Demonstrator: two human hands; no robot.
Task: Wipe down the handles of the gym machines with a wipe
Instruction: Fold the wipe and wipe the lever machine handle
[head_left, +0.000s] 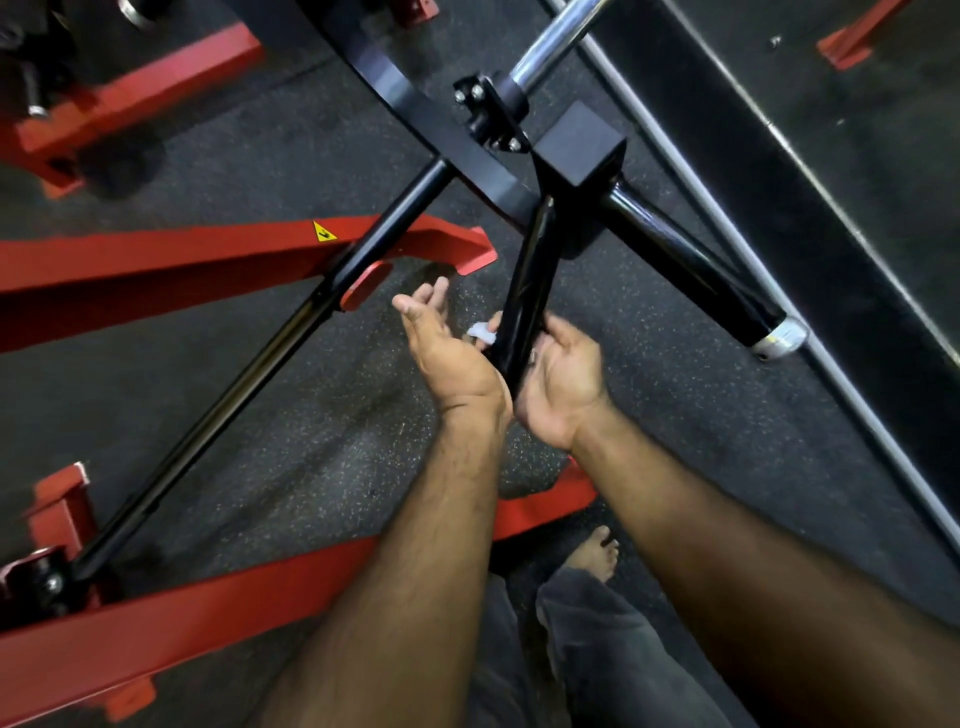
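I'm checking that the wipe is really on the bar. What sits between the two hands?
In the head view, the black handle bar runs between the left hand and right hand, with the white wipe showing against its left side.

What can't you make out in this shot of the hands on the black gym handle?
- Wipe: only a white scrap shows; the black handle and right hand hide the rest.
- Handle's lower end: covered by both palms.
- Yellow warning sticker: too small to read.
- Weight plates, top left: blurred, cut off by the edge.
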